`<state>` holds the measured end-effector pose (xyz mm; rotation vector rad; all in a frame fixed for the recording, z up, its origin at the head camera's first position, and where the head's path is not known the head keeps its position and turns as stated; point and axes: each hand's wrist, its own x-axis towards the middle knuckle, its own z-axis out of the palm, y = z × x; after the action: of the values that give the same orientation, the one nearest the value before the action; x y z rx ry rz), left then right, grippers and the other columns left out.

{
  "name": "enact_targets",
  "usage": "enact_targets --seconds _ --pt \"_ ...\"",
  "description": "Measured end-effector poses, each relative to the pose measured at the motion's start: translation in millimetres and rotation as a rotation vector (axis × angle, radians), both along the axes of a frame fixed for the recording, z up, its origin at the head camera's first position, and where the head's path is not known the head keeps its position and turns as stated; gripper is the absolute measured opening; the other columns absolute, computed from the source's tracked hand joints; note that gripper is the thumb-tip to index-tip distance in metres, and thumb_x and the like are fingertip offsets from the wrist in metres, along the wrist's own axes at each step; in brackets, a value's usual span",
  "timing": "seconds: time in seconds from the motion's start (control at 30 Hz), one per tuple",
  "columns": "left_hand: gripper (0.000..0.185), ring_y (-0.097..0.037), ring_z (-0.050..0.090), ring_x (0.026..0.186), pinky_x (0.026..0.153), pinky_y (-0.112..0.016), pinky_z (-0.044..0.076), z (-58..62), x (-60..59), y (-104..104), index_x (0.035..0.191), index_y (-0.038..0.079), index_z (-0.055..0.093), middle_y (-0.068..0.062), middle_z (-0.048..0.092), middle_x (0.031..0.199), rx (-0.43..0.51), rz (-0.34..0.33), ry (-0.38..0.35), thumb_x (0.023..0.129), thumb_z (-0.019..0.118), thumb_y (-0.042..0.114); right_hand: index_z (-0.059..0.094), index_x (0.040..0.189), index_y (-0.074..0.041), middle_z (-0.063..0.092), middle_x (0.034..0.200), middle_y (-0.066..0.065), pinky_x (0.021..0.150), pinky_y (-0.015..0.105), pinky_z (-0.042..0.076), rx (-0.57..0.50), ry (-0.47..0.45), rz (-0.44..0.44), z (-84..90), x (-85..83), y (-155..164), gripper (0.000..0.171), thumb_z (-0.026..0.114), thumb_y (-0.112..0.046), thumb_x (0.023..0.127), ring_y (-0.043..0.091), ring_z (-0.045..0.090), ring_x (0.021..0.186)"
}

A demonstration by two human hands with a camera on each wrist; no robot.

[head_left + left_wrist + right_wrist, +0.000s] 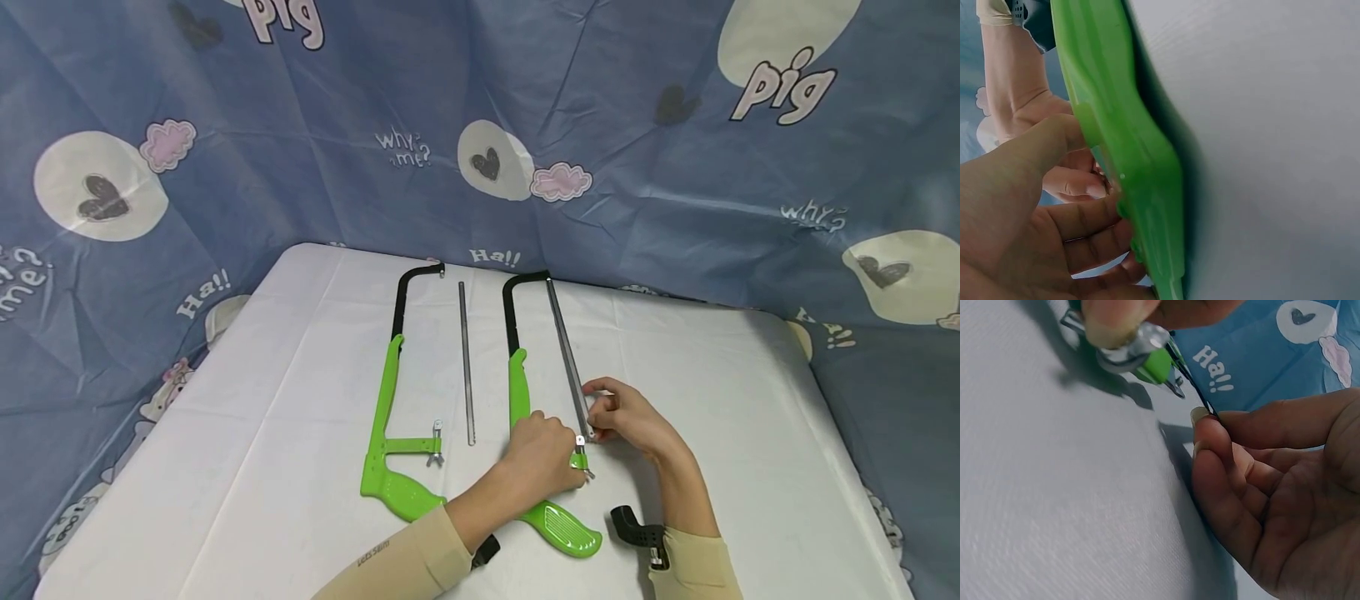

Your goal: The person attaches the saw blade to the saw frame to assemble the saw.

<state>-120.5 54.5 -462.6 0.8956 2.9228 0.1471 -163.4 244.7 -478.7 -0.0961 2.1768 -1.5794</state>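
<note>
My left hand [543,454] grips the right-hand hacksaw frame [519,387], its green body and black front lying on the white table. In the left wrist view, the fingers curl against the green frame [1147,150]. A left fingertip [1113,328] lies right at the metal blade fitting [1147,340] in the right wrist view. My right hand [633,421] pinches the near end of a grey saw blade [567,354] between thumb and finger, just beside that fitting. The blade's far end meets the tip of the black front.
On the left lies a second green hacksaw frame [386,392] with a wing nut [435,459] on its cross arm. A loose saw blade [467,367] lies between the two frames. Blue printed cloth [637,242] hangs behind the white table [255,433].
</note>
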Motion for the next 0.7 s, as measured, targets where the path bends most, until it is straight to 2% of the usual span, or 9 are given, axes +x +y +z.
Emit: enact_targets --seconds 0.37,0.6,0.7 --pt "0.044 -0.014 0.048 0.060 0.049 -0.027 0.035 -0.3 1.6 0.1 0.058 0.022 0.057 0.006 0.055 0.060 0.003 0.000 0.003 0.076 0.073 0.059 0.037 0.140 0.010 0.063 0.077 0.007 0.062 0.032 0.057 -0.022 -0.008 0.007 3.4 1.6 6.9 0.055 0.058 0.002 0.091 0.014 0.062 0.063" --pt "0.042 -0.014 0.049 0.062 0.051 -0.027 0.037 0.7 0.1 -0.6 0.064 0.021 0.061 0.006 0.057 0.064 0.003 0.002 -0.009 0.077 0.072 0.060 0.034 0.142 0.011 0.065 0.078 0.005 0.066 0.033 0.059 -0.068 -0.044 0.002 3.9 0.6 4.9 0.058 0.059 0.002 0.090 0.013 0.063 0.063" --pt "0.043 -0.014 0.052 0.065 0.053 -0.028 0.041 0.3 -1.2 -2.7 0.069 0.020 0.065 0.005 0.060 0.067 0.017 -0.001 -0.006 0.078 0.073 0.062 0.033 0.141 0.015 0.066 0.078 0.004 0.066 0.030 0.059 -0.079 -0.066 0.003 2.5 0.4 3.7 0.059 0.059 0.002 0.089 0.012 0.064 0.064"
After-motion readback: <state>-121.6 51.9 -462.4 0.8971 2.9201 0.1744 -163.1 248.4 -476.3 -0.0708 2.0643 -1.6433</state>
